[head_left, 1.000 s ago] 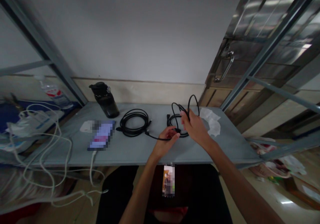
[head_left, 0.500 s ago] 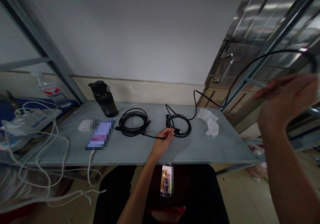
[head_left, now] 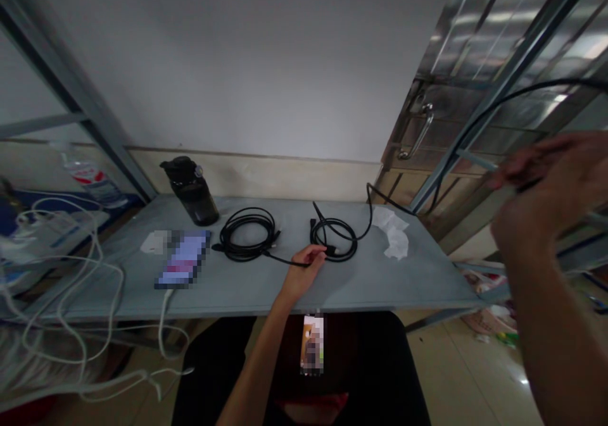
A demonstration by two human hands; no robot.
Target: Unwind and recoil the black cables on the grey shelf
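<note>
Two loose coils of black cable lie on the grey desk (head_left: 408, 287). The left coil (head_left: 247, 258) has a strand running from it to my left hand (head_left: 306, 268), whose fingers are closed on the cable at the near edge of the right coil (head_left: 354, 242). From that right coil a long cable stretch (head_left: 441, 173) rises past the desk's right end and leaves the picture at the right edge. My right hand (head_left: 546, 192) is raised there, blurred by motion, its fingers curled with a dark bit of cable showing between them.
A dark water bottle (head_left: 192, 192) and a phone (head_left: 185, 260) on a white cord stand left of the coils. Crumpled white tissue (head_left: 394, 236) lies at the right. Another phone (head_left: 312, 344) rests on my lap. Tangled white cords (head_left: 61, 315) hang at the left; bed-frame posts (head_left: 479, 116) flank the desk.
The view has shifted slightly to the right. My right hand stays raised, and the cable loop near it now runs out of the picture. My left hand keeps its hold by the right coil.
</note>
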